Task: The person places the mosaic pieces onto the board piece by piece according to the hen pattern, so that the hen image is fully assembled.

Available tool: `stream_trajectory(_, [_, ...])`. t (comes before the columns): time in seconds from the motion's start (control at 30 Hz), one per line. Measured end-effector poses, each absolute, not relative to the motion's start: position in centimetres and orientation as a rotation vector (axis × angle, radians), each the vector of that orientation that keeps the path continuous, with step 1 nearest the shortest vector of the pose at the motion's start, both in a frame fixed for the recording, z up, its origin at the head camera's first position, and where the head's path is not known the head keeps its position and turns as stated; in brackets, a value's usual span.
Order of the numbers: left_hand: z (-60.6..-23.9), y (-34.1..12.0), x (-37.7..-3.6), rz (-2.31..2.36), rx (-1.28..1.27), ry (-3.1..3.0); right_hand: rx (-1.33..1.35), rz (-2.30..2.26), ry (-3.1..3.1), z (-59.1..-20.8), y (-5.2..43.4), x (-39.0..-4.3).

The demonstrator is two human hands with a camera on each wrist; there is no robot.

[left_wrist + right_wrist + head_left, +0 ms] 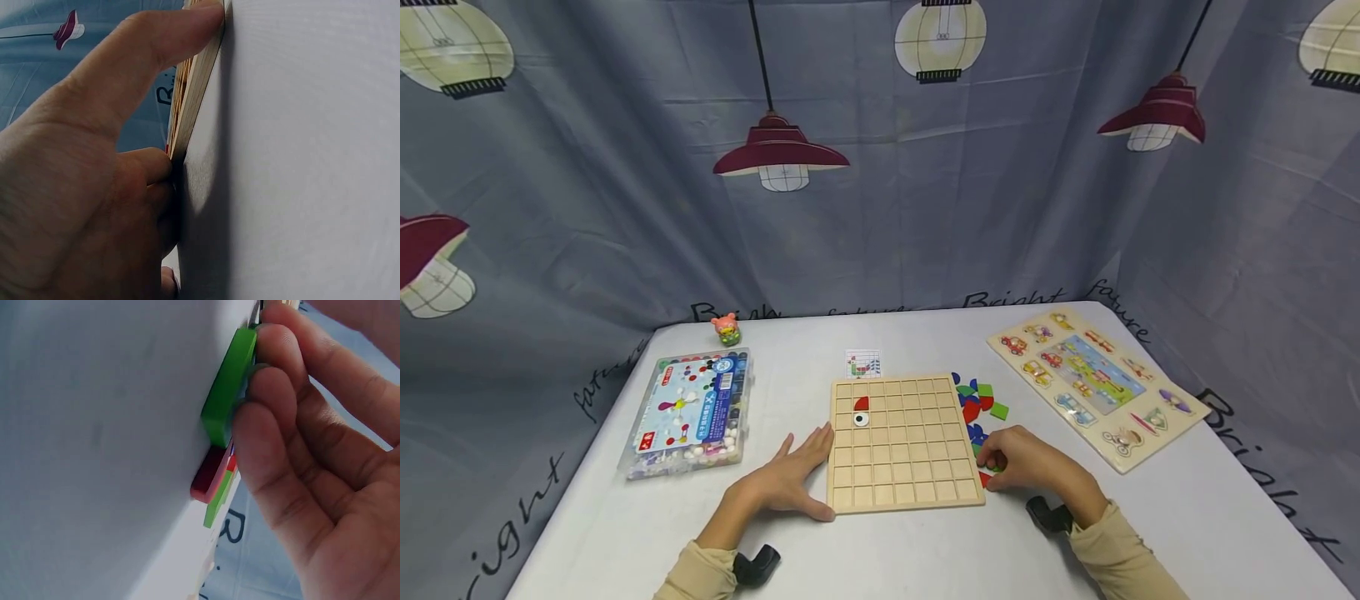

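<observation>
A wooden grid board (917,467) lies flat on the white table, with a red quarter-round piece (861,404) and a white eye piece (861,419) set in its upper left cells. My left hand (790,479) rests against the board's left edge (194,94), fingers straight and thumb (169,37) along the front corner. My right hand (1026,467) is curled over loose coloured pieces (977,400) at the board's right side. Its fingertips (275,356) grip a green piece (228,387) lying on the table, with a red piece (209,478) just behind. The thumb is hidden.
A clear bead box (692,412) lies at the left. A wooden vehicle puzzle (1093,383) sits at the right. A small pattern card (862,364) lies behind the board, and a pink toy (726,329) stands at the back left. A printed curtain surrounds the table.
</observation>
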State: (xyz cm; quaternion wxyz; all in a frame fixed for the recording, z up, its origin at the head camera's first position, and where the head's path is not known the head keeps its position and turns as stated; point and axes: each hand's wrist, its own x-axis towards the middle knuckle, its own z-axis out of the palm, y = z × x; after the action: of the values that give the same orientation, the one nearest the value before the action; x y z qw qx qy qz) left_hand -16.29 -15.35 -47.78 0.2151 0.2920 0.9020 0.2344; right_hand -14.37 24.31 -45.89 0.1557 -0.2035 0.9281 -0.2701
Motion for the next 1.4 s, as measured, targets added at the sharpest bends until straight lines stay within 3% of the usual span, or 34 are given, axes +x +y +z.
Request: stream_trajectory(1.4, [-47.9, -15.3, -16.5, 0.635, 0.802, 2.503, -0.623, -0.543, 2.882, -46.4, 23.9, -14.9])
